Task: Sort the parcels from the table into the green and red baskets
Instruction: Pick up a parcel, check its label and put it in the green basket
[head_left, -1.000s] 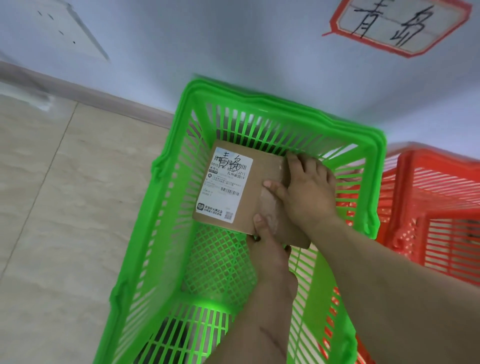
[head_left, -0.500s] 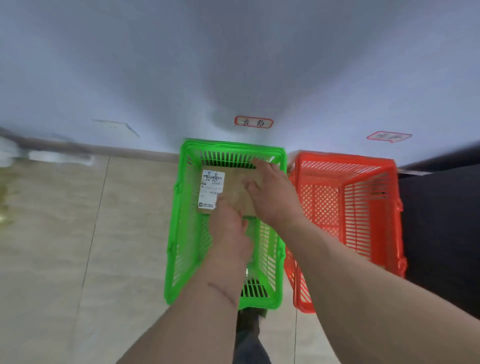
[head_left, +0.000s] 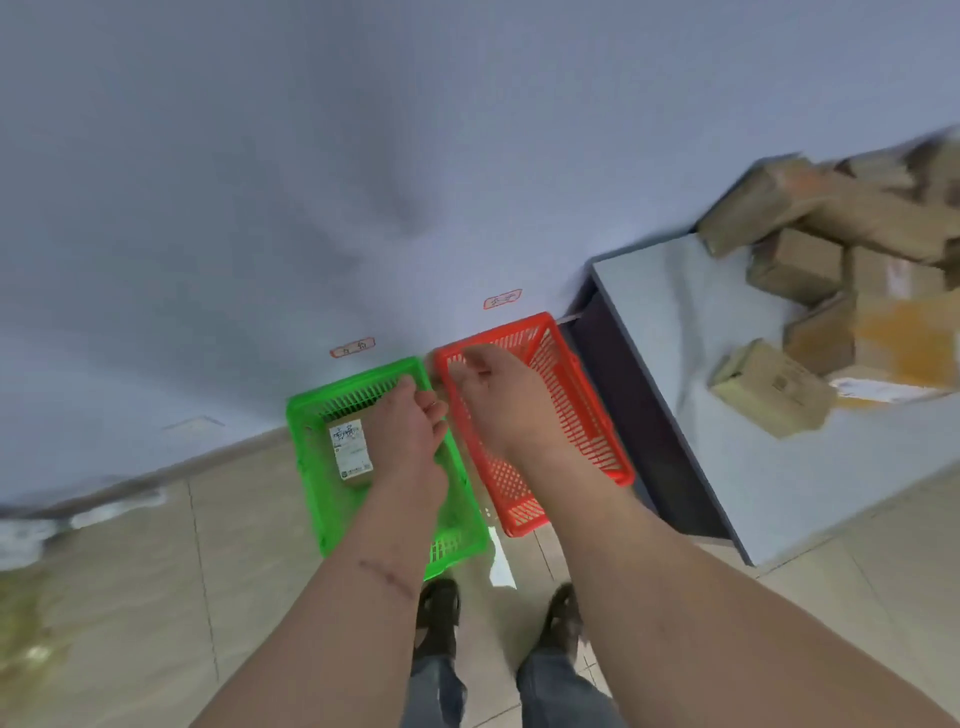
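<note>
A brown parcel with a white label (head_left: 351, 453) lies flat in the green basket (head_left: 311, 452) on the floor. The red basket (head_left: 597, 415) stands right beside it and looks to hold nothing. My left hand (head_left: 410, 436) hovers above the green basket, fingers loosely apart, holding nothing and covering the parcel's right part. My right hand (head_left: 498, 395) is raised over the red basket, fingers curled but apart, with nothing in it. Several brown parcels (head_left: 841, 270) are piled on the grey table (head_left: 727, 467) at the right.
Both baskets stand against a pale blue wall with two small red-framed labels (head_left: 353, 347) above them. My feet (head_left: 498, 618) are on the beige tile floor just in front of the baskets. The table's dark side (head_left: 628, 395) runs close to the red basket.
Both hands let go of the labelled parcel in the green basket and lifted away. The view pulled back and swung right, bringing the table and its parcels into sight.
</note>
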